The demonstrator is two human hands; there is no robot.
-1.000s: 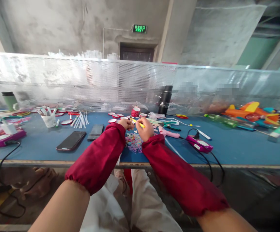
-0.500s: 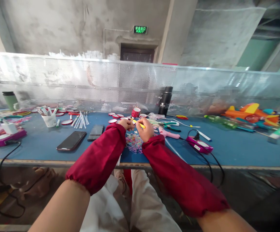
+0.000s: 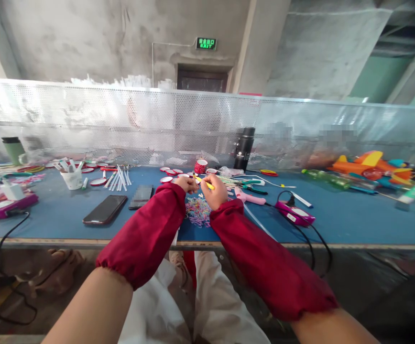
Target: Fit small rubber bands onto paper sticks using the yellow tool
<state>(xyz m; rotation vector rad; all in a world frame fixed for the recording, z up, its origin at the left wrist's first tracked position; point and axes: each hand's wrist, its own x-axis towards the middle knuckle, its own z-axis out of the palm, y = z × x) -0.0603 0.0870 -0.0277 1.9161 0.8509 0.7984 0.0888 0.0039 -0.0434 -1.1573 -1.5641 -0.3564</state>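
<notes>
Only the view had shifted slightly since the earlier frame. The right hand (image 3: 218, 192) gripped a yellow tool (image 3: 210, 185) just beyond the colourful pieces (image 3: 197, 213); the left hand (image 3: 185, 183) was near its tip, grip unclear.

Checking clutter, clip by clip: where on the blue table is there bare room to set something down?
The widest patch lies between the right purple box, the orange plane and the front edge. A smaller one lies between the phone and the left purple box. Crowded: around the left hand and right hand, by the band pile, pliers and discs.
</notes>
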